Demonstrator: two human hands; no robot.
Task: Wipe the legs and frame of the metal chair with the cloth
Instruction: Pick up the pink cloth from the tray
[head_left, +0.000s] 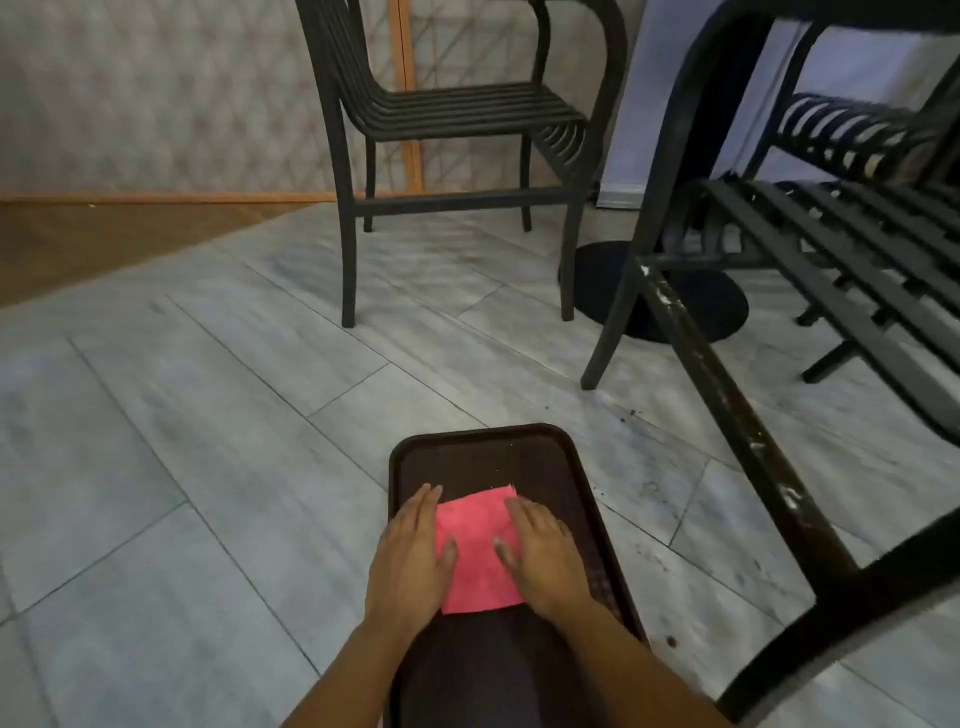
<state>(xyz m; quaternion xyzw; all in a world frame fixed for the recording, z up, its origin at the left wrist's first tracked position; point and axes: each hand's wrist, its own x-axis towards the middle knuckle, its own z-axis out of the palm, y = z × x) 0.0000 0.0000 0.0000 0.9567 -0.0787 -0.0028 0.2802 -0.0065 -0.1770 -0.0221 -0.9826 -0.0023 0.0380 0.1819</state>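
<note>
A pink cloth (478, 551) is lying flat on a dark brown tray (566, 457) that is sitting on the grey tiled floor (182, 415). The cloth is looking like a small folded rectangle with a slightly frayed far corner, and it is resting about midway along the tray, between its left and right rims. Its long axis is running along the length of the tray, away from the person and leaning a little to the left.

The left hand (410, 556) is pressing flat on the cloth's left edge, fingers stretched out and thumb lying on the fabric. The right hand (545, 556) is doing the same on the right edge. Both palms are lying open and neither is gripping anything.

A black metal chair (769, 395) is standing just to the right of the tray, its near leg showing chipped paint and pale spots. A second chair (457, 114) is standing further back by the wall.
</note>
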